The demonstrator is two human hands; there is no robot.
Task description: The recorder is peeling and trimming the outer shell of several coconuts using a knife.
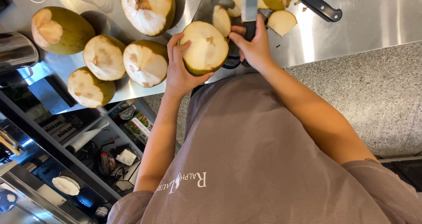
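Gripping a trimmed coconut point(204, 48) with left hand point(180, 70), fingers curled around it; right hand point(254, 45) clamping fingers on cleaver point(249, 4) handle above steel counter point(365, 17).

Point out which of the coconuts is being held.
The coconut gripped by the left hand, cut face up; five others lie untouched on the steel counter.

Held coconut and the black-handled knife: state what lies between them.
Head view: between the held coconut and black-handled knife are the right hand gripping a cleaver and cut coconut slices.
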